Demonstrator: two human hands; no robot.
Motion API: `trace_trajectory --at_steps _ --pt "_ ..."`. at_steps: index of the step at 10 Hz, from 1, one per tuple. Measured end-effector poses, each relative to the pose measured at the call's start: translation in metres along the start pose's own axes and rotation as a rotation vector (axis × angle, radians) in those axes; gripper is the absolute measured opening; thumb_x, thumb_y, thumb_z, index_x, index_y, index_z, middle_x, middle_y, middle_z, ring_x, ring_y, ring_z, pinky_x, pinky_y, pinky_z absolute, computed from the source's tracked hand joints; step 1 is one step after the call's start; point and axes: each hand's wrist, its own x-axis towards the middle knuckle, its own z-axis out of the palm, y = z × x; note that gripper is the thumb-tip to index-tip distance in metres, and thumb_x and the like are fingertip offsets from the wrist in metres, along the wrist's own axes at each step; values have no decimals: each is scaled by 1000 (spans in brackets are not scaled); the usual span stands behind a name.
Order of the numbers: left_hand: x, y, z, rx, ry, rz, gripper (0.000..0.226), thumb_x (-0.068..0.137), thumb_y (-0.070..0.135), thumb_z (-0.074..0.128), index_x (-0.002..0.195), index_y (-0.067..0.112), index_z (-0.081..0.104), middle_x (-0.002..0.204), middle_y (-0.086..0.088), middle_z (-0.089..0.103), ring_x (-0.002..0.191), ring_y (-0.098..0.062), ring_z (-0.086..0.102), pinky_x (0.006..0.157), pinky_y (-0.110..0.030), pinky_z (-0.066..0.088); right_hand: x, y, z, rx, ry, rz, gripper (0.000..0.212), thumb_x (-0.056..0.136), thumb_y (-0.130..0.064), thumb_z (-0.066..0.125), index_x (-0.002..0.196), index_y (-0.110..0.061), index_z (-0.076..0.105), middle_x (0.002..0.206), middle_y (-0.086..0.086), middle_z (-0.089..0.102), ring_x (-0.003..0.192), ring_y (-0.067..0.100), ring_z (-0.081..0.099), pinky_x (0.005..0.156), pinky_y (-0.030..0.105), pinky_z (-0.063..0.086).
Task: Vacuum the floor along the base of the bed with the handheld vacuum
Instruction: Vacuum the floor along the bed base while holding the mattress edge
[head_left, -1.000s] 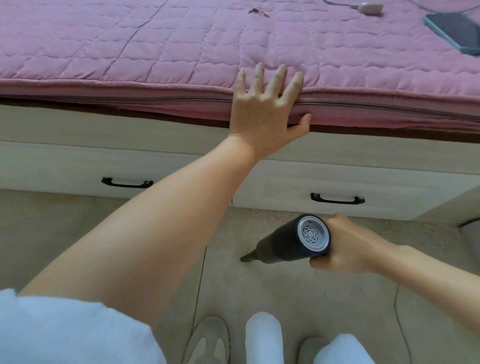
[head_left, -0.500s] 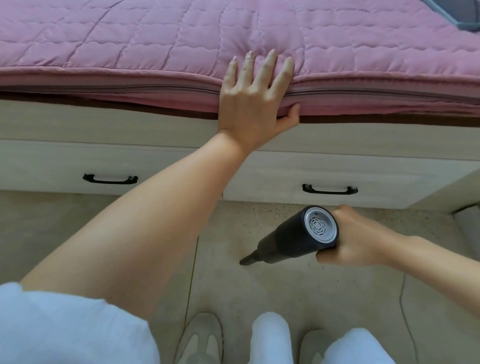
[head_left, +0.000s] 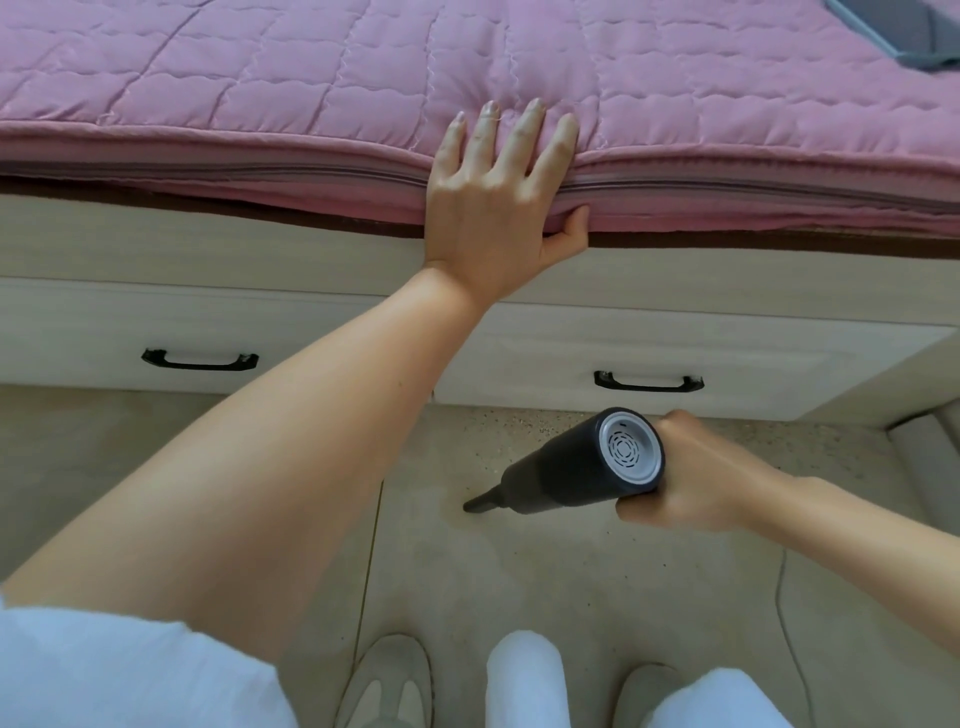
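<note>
Left hand (head_left: 498, 208) flat on mattress edge (head_left: 208, 156), thumb now tucked under; right hand (head_left: 691, 478) gripping vacuum (head_left: 571, 467) — nozzle shifted left along floor (head_left: 519, 571), sweep progressing.

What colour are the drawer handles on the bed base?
Black, both drawer handles, set against the pale wood-grain drawer fronts; the head view shows them clearly.

Your left hand (head_left: 498, 208) lies flat with fingers spread at upper centre, arm outstretched; your right hand (head_left: 696, 478) is curled, gripping, at lower right.
</note>
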Motion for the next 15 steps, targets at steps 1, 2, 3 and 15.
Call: trace_trajectory --at_steps 1,2,3,15 --pt "-1 0 0 -14 3 -5 56 84 50 48 127 18 64 127 -8 64 116 -38 60 101 -52 45 6 -2 3 7 33 25 20 54 -33 58 64 -30 40 49 -4 44 46 10 38 41 21 24" --pt "-1 0 1 -20 6 -5 56 84 50 48 127 18 64 127 -8 64 116 -38 60 101 -52 45 10 -5 3 9 49 13 18 55 -34 56 61 -35 39 47 -6 41 47 11 38 42 24 26" --pt "-1 0 1 -24 5 -8 56 84 50 48 127 18 64 127 -8 64 117 -38 60 101 -52 45 11 -4 1 3 42 -9 17 55 -34 56 62 -34 40 48 -7 41 48 11 38 42 22 25" --pt "-1 1 4 -24 54 -7 55 83 50 50 123 18 66 124 -8 66 113 -37 62 98 -51 48 7 0 -4 -70 101 -32 28 59 -31 64 60 -37 36 49 -11 47 48 13 47 42 26 34"
